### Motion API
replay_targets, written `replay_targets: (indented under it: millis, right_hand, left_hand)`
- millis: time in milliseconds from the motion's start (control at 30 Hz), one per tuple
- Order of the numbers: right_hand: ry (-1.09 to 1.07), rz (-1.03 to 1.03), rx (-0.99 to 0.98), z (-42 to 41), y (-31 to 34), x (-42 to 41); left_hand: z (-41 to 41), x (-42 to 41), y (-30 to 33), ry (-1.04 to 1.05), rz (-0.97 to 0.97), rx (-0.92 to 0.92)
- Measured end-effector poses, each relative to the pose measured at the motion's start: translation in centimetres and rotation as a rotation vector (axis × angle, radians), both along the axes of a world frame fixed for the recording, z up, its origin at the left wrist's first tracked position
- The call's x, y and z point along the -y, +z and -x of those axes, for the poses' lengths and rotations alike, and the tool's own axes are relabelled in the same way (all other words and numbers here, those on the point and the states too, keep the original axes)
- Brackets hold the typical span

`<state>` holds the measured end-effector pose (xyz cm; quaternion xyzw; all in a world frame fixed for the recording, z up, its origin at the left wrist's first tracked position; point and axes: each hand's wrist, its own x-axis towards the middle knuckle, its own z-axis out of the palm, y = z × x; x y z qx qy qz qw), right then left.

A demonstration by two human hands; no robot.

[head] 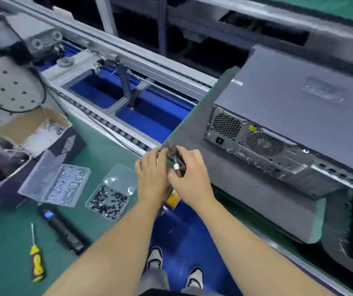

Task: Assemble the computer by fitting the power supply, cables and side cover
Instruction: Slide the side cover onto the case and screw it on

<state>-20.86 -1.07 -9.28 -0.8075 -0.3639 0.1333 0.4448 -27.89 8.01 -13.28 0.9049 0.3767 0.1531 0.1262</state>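
A grey computer case [295, 99] lies on its side on a grey foam pad [194, 127], its side cover closed on top and its rear panel with fan grilles [264, 144] facing me. Both hands meet at the pad's near left corner. My left hand [153, 175] and my right hand [189, 174] together grip a small dark part with a white tip [176, 165]; what it is stays unclear.
Two clear boxes of screws, silver [64, 184] and black [108, 201], sit on the green bench. A black electric screwdriver [63, 229] and a yellow-handled screwdriver [36, 261] lie nearer me. A cardboard box [32, 131] stands at left. A roller conveyor [115, 116] runs behind.
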Motion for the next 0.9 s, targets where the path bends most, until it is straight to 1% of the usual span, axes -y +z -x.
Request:
replay_targets:
  millis: [67,200,267,333,367,400,467,500,533,633,667,733,800,900]
  right_hand:
    - [0.127,0.101,-0.083,3.5,-2.0,-3.4]
    - [0.331,0.201,-0.184,11.3,-5.4,-9.3]
    - [0.403,0.264,-0.211,14.8,-6.5,-11.4]
    - [0.449,0.315,-0.188,17.8,-7.3,-12.7]
    - [0.455,0.338,-0.180,19.0,-7.6,-13.0]
    - [0.448,0.352,-0.182,20.0,-7.8,-13.3]
    - [0.430,0.362,-0.193,21.3,-8.2,-13.4]
    - [0.439,0.370,-0.184,21.6,-8.4,-13.4]
    - [0.456,0.383,-0.170,21.9,-8.6,-13.3]
    - [0.462,0.385,-0.191,22.0,-9.2,-13.9]
    - [0.450,0.389,-0.208,21.9,-9.4,-14.3]
    - [0.466,0.430,-0.215,21.7,-9.9,-14.9]
    - [0.533,0.474,-0.208,21.5,-10.4,-15.1]
    - [0.642,0.551,-0.137,21.4,-11.3,-14.9]
  left_hand:
    - [5.0,-1.8,-1.8,0.106,-0.015,-0.049]
    - [13.6,-4.8,-4.4,0.396,0.046,-0.061]
    - [17.3,-5.7,-5.7,0.550,0.110,-0.103]
    - [20.2,-6.2,-6.6,0.697,0.211,-0.181]
    - [21.3,-6.4,-7.1,0.787,0.291,-0.160]
    - [22.1,-6.3,-7.6,0.884,0.390,-0.084]
    - [22.8,-6.7,-8.1,1.063,0.662,0.275]
    - [22.9,-6.9,-8.3,1.126,0.786,0.414]
    - [23.0,-7.2,-8.3,1.167,0.883,0.455]
    - [23.3,-8.5,-8.7,1.250,0.979,0.317]
    - [23.4,-8.7,-8.6,1.281,1.007,0.328]
    - [23.9,-8.7,-8.4,1.344,1.080,0.455]
    - [24.9,-8.3,-8.5,1.425,1.126,0.595]
    - [25.7,-7.0,-8.2,1.459,1.072,0.806]
